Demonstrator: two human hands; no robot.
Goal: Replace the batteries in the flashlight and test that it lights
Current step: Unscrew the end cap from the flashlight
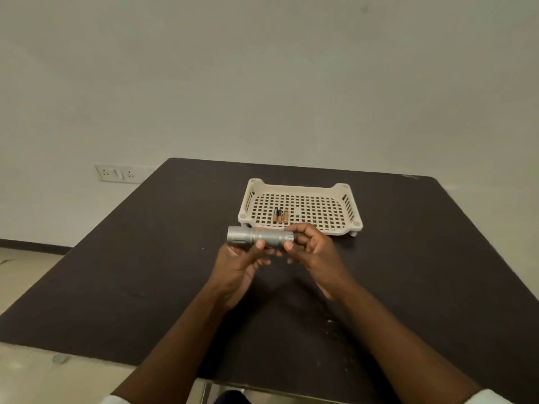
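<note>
So, nearest me, both hands are up over the bench with the one flashlight lying crosswise between them, clear of the surface. My left hand grips the barrel, thumb on the near side and fingers curled round it just behind the wider head, which points off to my left. My right hand pinches the tail cap end between thumb and fingers. The body looks whole, with no gap at either end, so I judge I am right at the cap: either about to unscrew it or just tightening it, and I cannot tell which. No beam shows from the head, so the light test looks undone.

Farther out sits one cream tray with a pierced floor, just beyond my hands. Near its front left lie batteries side by side and touching; I count three, though they are small and a fourth could hide among them. Whether they are fresh or spent I cannot say.

Farthest, on the wall to the left, is one socket plate.
</note>
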